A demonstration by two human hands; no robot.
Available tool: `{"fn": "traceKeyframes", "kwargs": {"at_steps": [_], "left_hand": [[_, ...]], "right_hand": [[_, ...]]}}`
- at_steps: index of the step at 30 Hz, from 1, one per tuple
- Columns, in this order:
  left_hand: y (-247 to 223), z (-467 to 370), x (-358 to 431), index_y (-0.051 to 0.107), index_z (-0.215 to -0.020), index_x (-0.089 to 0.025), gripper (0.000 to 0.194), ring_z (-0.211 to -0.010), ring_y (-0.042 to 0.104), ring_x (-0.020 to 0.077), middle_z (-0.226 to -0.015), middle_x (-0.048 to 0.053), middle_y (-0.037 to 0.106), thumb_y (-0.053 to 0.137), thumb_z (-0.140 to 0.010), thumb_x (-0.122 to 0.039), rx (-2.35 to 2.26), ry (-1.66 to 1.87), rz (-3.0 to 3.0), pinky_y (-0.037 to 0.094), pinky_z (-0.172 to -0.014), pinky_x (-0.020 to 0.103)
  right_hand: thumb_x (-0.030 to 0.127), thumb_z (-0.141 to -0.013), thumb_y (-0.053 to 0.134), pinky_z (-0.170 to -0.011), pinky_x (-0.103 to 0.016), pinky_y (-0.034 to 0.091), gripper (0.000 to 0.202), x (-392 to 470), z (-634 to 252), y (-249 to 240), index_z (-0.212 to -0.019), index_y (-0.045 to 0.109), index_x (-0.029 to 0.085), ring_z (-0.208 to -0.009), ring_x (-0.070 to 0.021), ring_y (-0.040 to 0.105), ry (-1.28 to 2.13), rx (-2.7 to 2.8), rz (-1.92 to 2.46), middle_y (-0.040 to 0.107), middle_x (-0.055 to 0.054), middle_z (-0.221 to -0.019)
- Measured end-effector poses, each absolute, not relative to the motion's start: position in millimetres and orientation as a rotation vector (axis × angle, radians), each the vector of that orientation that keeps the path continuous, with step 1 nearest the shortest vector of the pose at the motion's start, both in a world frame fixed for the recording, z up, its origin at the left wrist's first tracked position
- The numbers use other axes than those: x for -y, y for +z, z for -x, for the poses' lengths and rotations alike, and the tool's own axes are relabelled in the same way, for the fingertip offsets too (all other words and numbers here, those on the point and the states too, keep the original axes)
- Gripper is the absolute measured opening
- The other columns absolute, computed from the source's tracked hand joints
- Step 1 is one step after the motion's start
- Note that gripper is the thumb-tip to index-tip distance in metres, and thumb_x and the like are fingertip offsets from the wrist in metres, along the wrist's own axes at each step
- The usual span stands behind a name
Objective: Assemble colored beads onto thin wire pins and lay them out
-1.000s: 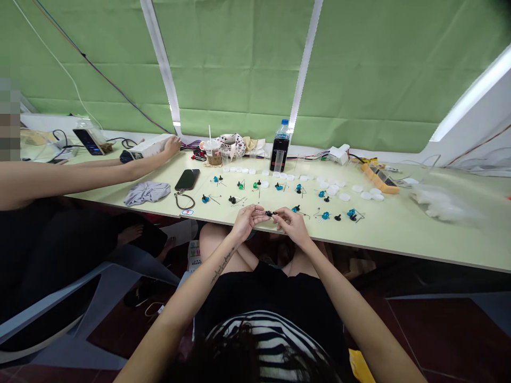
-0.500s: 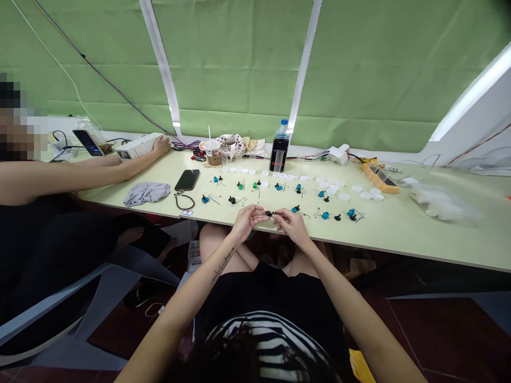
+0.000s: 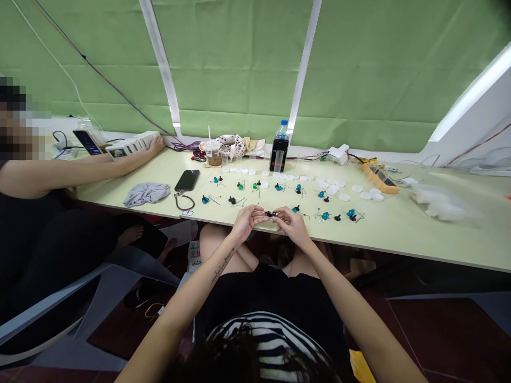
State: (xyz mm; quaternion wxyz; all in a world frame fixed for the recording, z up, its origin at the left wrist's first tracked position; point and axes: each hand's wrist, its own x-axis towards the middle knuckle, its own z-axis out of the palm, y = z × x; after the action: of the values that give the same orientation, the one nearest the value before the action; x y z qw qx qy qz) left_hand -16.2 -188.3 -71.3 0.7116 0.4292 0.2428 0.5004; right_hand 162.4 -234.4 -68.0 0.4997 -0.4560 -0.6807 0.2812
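Observation:
Between my two hands, just above the table's front edge, is a small black part [image 3: 270, 214] whose exact kind is too small to make out. My left hand [image 3: 248, 219] grips its left end with the fingertips. On the other end, the fingers of my right hand [image 3: 290, 221] are pinched. Beyond my hands lie two loose rows of small blue, green and black pieces with thin bent wires, among them a blue piece [image 3: 325, 215], a green piece [image 3: 255, 185] and a black piece [image 3: 337, 217]. One blue piece [image 3: 294, 209] lies right behind my right hand.
White round caps [image 3: 332, 189] are scattered behind the pieces. An upright phone [image 3: 279, 155] leans on a water bottle [image 3: 283, 127]. A drink cup [image 3: 213, 154], flat phone [image 3: 187, 180], grey cloth [image 3: 147, 193], yellow device [image 3: 379, 177] and plastic bag [image 3: 441, 202] also lie about. A co-worker's arm [image 3: 131, 166] reaches for white boxes [image 3: 133, 145].
My hands stay in nearly the same place, with the black part turned slightly between them. At the left, the co-worker's arm and the white boxes have shifted a little to the left.

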Motion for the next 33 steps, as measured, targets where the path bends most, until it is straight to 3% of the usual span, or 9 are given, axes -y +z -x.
{"fn": "traceKeyframes", "kwargs": {"at_steps": [33], "left_hand": [[-70.9, 15.2, 189.4, 0.06, -0.082, -0.008, 0.029, -0.07, 0.068, 0.02, -0.072, 0.011, 0.067, 0.053, -0.085, -0.036, -0.535, 1.119, -0.966, 0.053, -0.076, 0.033]], "right_hand": [[0.048, -0.083, 0.053, -0.037, -0.023, 0.047, 0.031, 231.9, -163.0, -69.6, -0.092, 0.06, 0.019, -0.05, -0.0159, 0.061, 0.681, 1.646, 1.109, 0.063, -0.003, -0.065]]}}
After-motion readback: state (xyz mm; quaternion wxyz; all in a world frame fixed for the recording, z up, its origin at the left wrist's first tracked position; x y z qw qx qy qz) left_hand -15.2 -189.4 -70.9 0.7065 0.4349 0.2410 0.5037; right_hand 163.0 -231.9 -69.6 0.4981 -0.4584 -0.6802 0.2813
